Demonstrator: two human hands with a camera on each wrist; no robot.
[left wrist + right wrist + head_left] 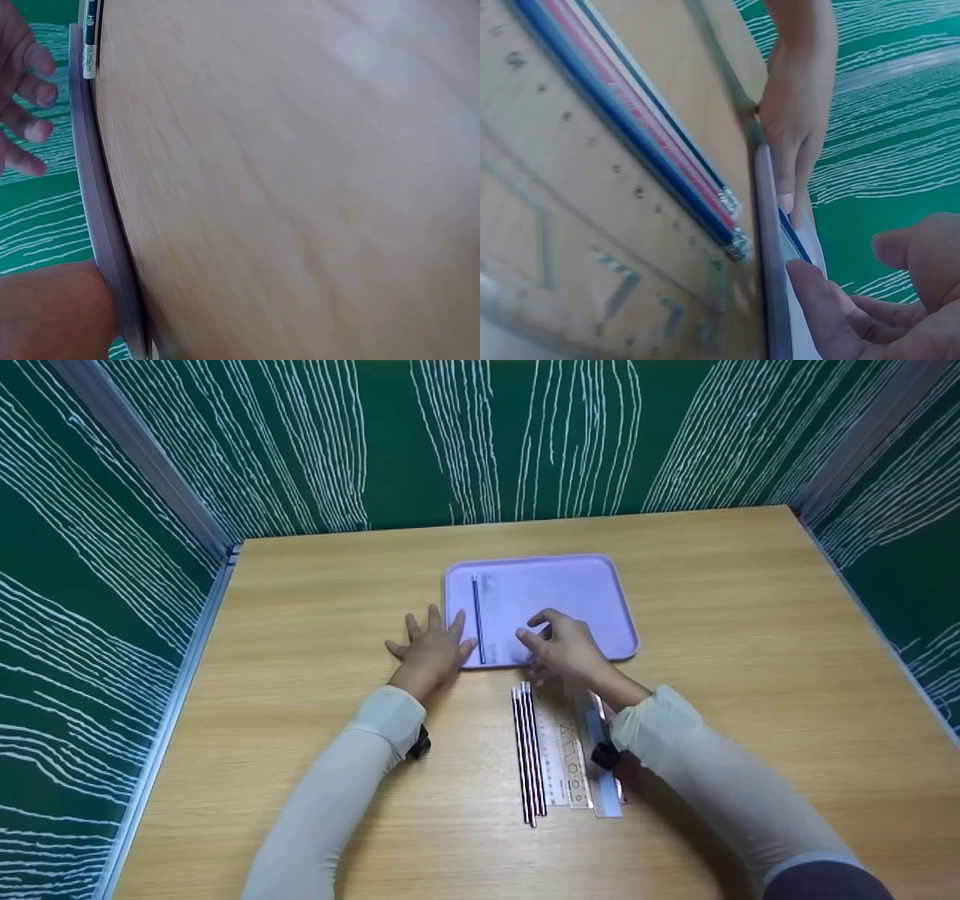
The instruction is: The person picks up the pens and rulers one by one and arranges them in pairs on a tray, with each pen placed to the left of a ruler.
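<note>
A purple tray (559, 585) lies on the table with a dark pencil (478, 622) along its left side and a clear ruler (490, 600) beside that pencil. My left hand (431, 649) rests at the tray's front left corner, fingers spread. Over the tray's front edge is my right hand (562, 649), its thumb and fingers apart with nothing visible between them. In the right wrist view, its fingers (817, 307) are just over the tray rim (772, 225). The left wrist view shows the pencil's white eraser end and an HB mark.
Several pencils (529, 757) lie side by side in front of the tray. Right of them are clear rulers (553, 765), one a template with cut-out shapes (574, 769), partly hidden by my right arm. Green walls with white lines stand around the wooden table (315, 607).
</note>
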